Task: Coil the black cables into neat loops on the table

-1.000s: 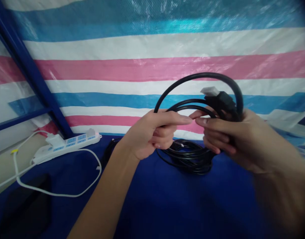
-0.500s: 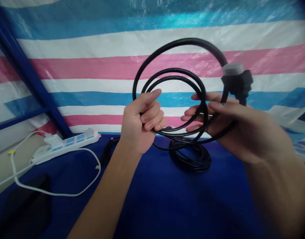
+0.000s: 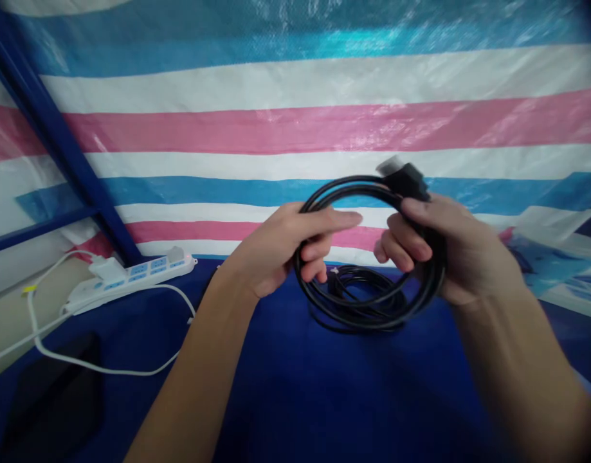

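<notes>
Plainly the cable [image 3: 367,302] is a thing of little weight but some spring — a black, rubber-sheathed cord wound into several loops that will want to open out if let go. It looks limp enough to bend freely, yet stiff enough to hold a round coil; the sheath seems smooth, so a loose pinch could let the turns slide apart. The safest hold, I judge, is around all the turns together, on opposite sides of the ring, and not by the plug [image 3: 405,178], which is the one hard, heavier part.

That is about how it is held. The left hand [image 3: 280,254] is curled shut around the left side of the coil, forefinger stretched out along the top. The right hand [image 3: 449,247] is closed around the right side, with the plug sticking up just above its fingers — blurred, so its detail is unclear. The coil hangs between both hands, raised above the blue cloth [image 3: 295,399], and more black loops lie on the cloth right behind and below it. A white power strip [image 3: 131,276] sits well off to the left.
</notes>
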Available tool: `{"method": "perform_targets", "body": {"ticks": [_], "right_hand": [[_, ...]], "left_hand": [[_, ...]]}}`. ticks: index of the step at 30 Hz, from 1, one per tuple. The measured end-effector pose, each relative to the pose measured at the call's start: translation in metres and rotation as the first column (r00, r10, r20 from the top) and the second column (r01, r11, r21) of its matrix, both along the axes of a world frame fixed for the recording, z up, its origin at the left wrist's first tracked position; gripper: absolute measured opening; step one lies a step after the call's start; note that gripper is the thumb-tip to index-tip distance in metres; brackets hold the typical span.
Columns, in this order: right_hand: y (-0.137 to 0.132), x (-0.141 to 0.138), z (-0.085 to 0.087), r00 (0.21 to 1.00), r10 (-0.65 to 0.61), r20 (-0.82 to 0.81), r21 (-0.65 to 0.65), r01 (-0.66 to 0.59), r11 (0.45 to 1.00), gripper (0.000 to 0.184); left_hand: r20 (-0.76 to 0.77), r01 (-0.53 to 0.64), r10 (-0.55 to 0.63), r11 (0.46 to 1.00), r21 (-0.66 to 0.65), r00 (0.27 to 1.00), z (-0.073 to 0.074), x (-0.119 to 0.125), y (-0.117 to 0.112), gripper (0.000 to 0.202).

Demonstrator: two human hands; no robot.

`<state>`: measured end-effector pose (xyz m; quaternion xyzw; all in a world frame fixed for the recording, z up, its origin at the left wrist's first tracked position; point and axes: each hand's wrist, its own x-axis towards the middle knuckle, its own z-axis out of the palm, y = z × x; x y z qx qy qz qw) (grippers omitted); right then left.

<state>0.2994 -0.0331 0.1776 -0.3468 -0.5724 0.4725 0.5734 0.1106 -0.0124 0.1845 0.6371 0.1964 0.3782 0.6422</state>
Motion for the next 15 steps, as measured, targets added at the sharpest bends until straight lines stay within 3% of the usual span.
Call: {"method": "perform_targets", "body": {"ticks": [3, 7, 11, 15], "right_hand": [[0.0, 0.0, -0.001, 0.985, -0.037, 0.166, -0.118, 0.058, 0.991, 0.036], [0.0, -0.004, -0.001, 0.974, -0.119, 0.194, -0.109, 0.142, 0.984, 0.041], [-0.003, -0.013, 0.004, 0.972, -0.236, 0.011, -0.056, 0.236, 0.97, 0.02], [-0.005, -0.018, 0.007, 0.922, -0.335, -0.192, -0.044, 0.333, 0.942, 0.014]], "left_hand": [[-0.084, 0.001, 0.003, 0.999, 0.05, 0.996, -0.001, -0.001, 0.001, 0.031], [-0.102, -0.021, 0.026, 0.999, 0.05, 0.994, -0.001, -0.003, 0.004, 0.02], [0.014, -0.025, 0.025, 0.999, 0.04, 1.0, -0.004, 0.002, 0.004, 0.021], [0.215, 0.074, -0.062, 0.996, -0.048, 0.975, -0.01, 0.018, 0.003, 0.011]]}}
